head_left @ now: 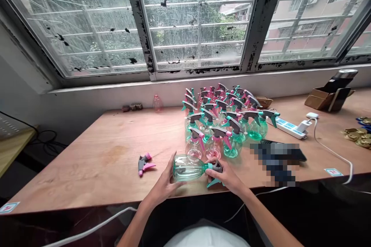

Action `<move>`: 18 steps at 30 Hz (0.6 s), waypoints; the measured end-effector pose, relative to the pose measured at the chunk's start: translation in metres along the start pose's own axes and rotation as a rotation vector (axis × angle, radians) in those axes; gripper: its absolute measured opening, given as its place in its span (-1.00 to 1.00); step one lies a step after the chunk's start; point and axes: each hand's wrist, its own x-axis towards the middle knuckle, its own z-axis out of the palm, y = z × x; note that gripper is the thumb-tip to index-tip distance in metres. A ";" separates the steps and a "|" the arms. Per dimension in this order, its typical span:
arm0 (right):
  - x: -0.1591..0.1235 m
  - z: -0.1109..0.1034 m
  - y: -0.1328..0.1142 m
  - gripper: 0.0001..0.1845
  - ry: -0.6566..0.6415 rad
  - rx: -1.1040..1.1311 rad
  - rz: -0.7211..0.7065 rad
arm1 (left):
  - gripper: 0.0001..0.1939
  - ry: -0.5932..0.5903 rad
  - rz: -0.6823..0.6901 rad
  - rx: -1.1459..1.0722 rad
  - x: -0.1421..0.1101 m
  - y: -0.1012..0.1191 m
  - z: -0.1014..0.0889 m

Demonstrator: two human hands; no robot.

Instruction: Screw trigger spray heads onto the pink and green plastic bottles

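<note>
A clear green spray bottle lies sideways between my hands, just above the table's front edge. My left hand is wrapped around the base of the bottle. At the other end, my right hand grips the grey and teal spray head, which sits at the bottle's neck. Whether the head is fully seated I cannot tell. To the left, a loose pink and grey spray head lies on the wooden table. Behind my hands stand several upright pink and green spray bottles with heads on.
A pink bottle without a head stands by the wall, near small dark blocks. On the right are a power strip with a white charger, a dark phone-like object, a cardboard box and gold-coloured pieces.
</note>
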 end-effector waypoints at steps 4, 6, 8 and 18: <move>0.000 0.000 0.001 -0.51 -0.001 0.000 -0.004 | 0.20 -0.013 -0.008 0.000 -0.001 -0.001 -0.001; -0.001 0.000 0.000 -0.52 -0.002 -0.002 -0.008 | 0.15 -0.016 -0.011 -0.002 -0.002 0.000 -0.001; -0.001 0.001 -0.002 -0.53 -0.003 -0.005 -0.012 | 0.14 -0.016 -0.010 -0.002 -0.002 0.002 0.000; 0.000 0.000 0.001 -0.52 -0.002 -0.001 -0.031 | 0.20 -0.011 0.009 -0.005 0.000 0.003 0.000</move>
